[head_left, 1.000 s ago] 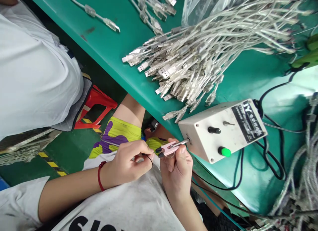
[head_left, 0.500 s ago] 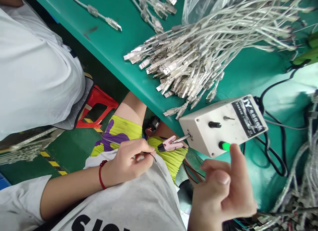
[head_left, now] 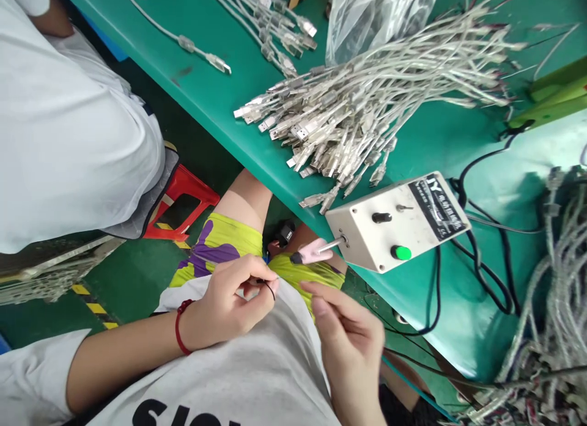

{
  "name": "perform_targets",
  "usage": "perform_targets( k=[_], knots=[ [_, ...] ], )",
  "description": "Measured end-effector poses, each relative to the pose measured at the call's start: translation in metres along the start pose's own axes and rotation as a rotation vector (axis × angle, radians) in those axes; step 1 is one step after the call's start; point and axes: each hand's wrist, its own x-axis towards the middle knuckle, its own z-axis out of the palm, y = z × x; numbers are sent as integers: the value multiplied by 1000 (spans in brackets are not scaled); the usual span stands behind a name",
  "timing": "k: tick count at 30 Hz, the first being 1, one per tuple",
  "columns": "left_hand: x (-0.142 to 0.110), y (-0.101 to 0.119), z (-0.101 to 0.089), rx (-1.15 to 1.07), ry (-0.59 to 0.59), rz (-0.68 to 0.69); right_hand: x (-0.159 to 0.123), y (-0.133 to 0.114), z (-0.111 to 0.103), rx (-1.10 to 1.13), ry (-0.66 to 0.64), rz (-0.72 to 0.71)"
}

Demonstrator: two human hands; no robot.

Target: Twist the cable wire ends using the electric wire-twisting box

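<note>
At lower centre, my left hand [head_left: 241, 294] pinches a thin dark wire [head_left: 271, 288]. My right hand [head_left: 353, 343], alongside, is half-curled; I cannot tell whether it grips anything. Near frame centre, a pink clip [head_left: 315, 252] extends from a white box [head_left: 367, 239]; USB cables [head_left: 348, 105] lie upper centre.

One left hand [head_left: 241, 297], one right hand [head_left: 354, 335], one pinched black wire [head_left: 271, 288], one pink clip [head_left: 312, 252], one white box [head_left: 367, 241], one green button [head_left: 403, 252], one black knob [head_left: 381, 217], one toggle switch [head_left: 403, 208], one red stool [head_left: 188, 183], one stray USB cable [head_left: 186, 44] (heaped ones [head_left: 339, 117] defy counting)
</note>
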Motion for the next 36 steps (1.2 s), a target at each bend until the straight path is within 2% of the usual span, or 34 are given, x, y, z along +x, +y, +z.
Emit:
perform_targets(
  k=[2,4,7,11,16,21,24,28,33,36],
  knots=[
    [2,6,1,13,-33,37,1,-1,20,145,-87,102],
    [4,10,2,20,-54,86,3,-1,31,254,-122,182],
    [4,11,4,15,-93,144,8,2,31,310,-127,202],
    [3,11,4,31,-142,153,10,5,25,316,-135,176],
    [5,10,4,49,-163,155,15,-4,32,447,-152,256],
    [1,3,2,-36,-201,123,21,-9,38,582,-167,309],
    [-4,-4,4,-218,-178,95,21,-8,37,572,-162,315],
    [-6,-10,7,-464,-131,-30,21,-10,36,518,-164,283],
    [2,-7,6,-566,-256,-135,21,-13,36,476,-188,281],
    [4,-6,5,-599,-278,-196,20,-10,34,467,-206,296]
  ],
)
